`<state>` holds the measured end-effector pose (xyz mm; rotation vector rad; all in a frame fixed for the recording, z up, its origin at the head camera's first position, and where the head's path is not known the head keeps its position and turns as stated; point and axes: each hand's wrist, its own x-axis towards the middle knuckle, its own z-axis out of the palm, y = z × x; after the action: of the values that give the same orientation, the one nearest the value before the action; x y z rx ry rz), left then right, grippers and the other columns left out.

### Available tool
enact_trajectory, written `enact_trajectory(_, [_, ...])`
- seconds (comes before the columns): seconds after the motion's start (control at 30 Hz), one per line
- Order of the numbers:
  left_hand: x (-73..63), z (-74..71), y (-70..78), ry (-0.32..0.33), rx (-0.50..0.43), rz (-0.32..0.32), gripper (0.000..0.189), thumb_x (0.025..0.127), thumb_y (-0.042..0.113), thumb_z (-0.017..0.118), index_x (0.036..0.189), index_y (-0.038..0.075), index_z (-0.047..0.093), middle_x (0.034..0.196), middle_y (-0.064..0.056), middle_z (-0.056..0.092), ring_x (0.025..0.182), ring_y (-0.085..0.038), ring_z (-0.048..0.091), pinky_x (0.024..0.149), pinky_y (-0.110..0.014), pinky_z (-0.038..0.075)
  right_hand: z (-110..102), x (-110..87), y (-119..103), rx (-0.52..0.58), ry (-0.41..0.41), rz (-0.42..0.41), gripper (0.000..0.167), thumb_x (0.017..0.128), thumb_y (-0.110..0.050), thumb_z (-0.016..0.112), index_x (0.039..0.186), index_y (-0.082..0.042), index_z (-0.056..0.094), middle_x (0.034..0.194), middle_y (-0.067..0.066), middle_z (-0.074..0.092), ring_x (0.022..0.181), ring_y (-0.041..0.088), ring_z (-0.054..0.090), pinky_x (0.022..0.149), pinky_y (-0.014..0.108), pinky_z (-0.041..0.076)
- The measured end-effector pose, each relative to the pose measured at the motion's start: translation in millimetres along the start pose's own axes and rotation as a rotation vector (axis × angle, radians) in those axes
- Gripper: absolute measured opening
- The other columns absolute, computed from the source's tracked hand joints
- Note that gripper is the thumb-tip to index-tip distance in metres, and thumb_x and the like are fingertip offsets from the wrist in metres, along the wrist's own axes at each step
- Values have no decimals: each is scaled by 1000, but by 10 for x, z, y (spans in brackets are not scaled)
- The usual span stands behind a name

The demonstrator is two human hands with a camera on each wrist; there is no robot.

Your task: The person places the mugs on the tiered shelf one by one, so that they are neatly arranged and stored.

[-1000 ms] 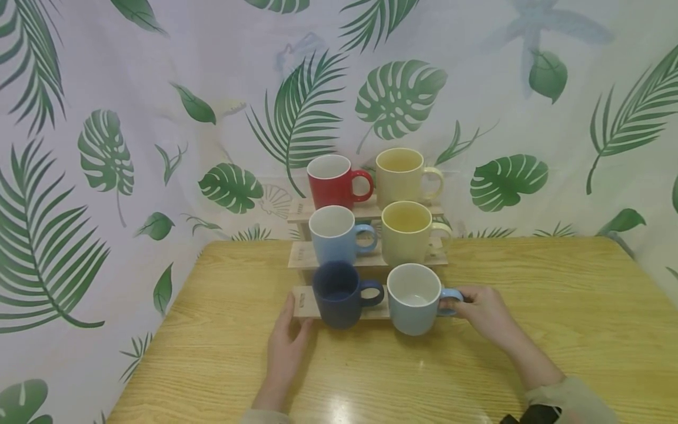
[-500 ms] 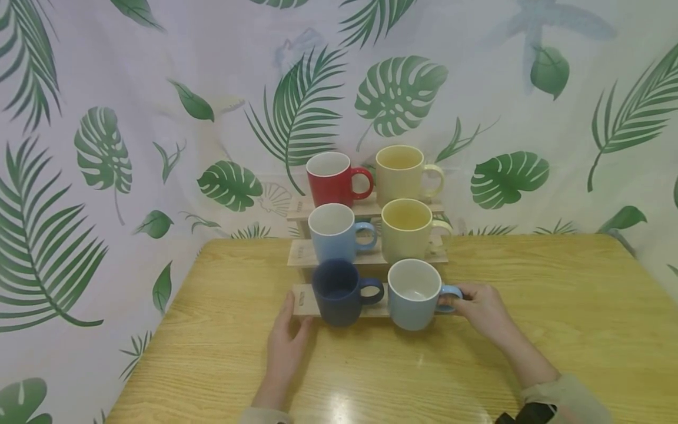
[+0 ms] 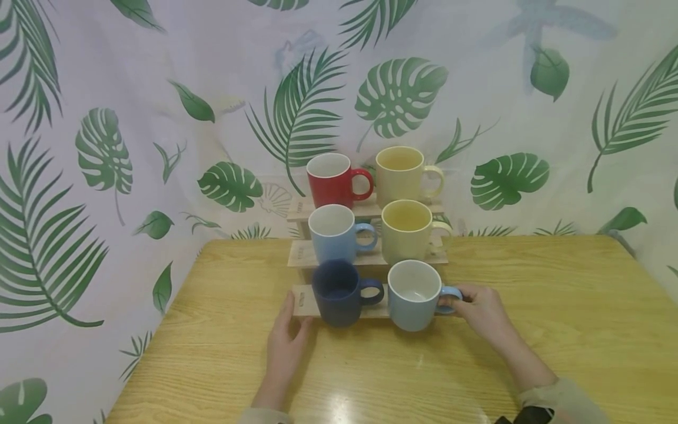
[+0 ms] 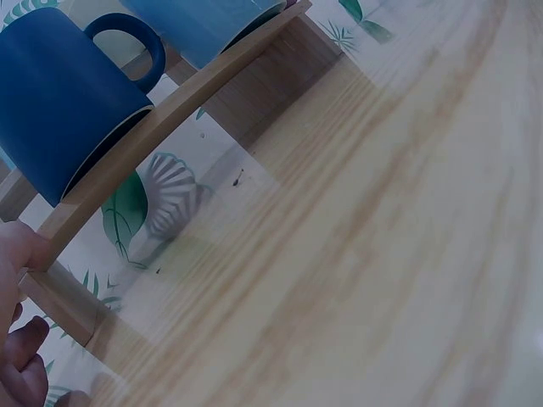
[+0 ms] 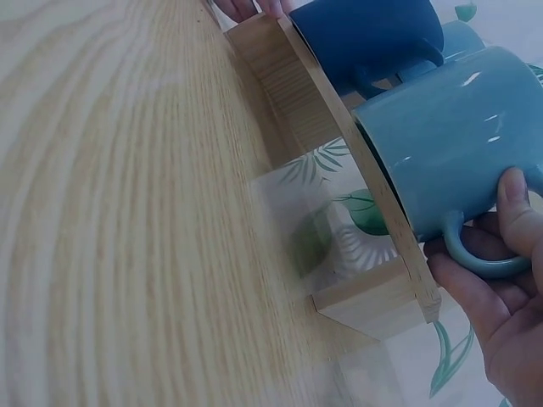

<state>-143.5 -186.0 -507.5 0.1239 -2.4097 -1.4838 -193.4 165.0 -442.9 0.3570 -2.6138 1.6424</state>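
Observation:
A three-step wooden rack [image 3: 305,301] carries mugs in pairs. At the right of its lowest step is a light blue mug [image 3: 414,303] with a white inside. My right hand [image 3: 484,312] pinches that mug's handle; in the right wrist view the base of the mug [image 5: 450,140] sits at the step's board, upright to the rack. My left hand [image 3: 286,344] holds the left end of the same step, thumb at the front edge. Beside it stands a dark blue mug [image 3: 339,303], its handle pointing right. Some left-hand fingers are hidden behind the board.
On the middle step stand another light blue mug [image 3: 333,235] and a yellow mug [image 3: 406,235]. A red mug [image 3: 329,185] and a second yellow mug [image 3: 398,179] occupy the top. The wooden table [image 3: 556,306] meets a leaf-print cloth [image 3: 228,135] behind.
The light blue mug in my right hand has shifted slightly back on the lowest step, then stays nearly still. My left hand keeps its place on the rack.

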Motion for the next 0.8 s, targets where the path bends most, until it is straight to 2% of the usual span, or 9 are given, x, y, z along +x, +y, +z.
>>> enact_trajectory(0.33, [10,-5,-7,-13,3,-5,67,94,28,61,151,13,28,154,-5,27,140,-21,25,115,-41,20,36,-4,0,-42,71,30,19,82,-11,75,88,7,72,87,16,71,73,9,65,60,23,56])
enact_trajectory(0.67, [7,-7,-17,-6,-14,-10,66,94,27,61,150,14,29,154,-6,28,140,-22,26,115,-42,21,42,-2,7,-3,50,60,20,83,-12,74,89,7,71,91,17,71,76,10,66,64,22,56])
enact_trajectory(0.8, [15,-4,-25,-11,-29,-11,67,94,29,61,150,14,29,154,-4,27,140,-21,25,115,-41,20,34,-6,-2,-29,62,57,20,83,-14,75,87,5,72,89,15,72,76,10,65,64,22,55])
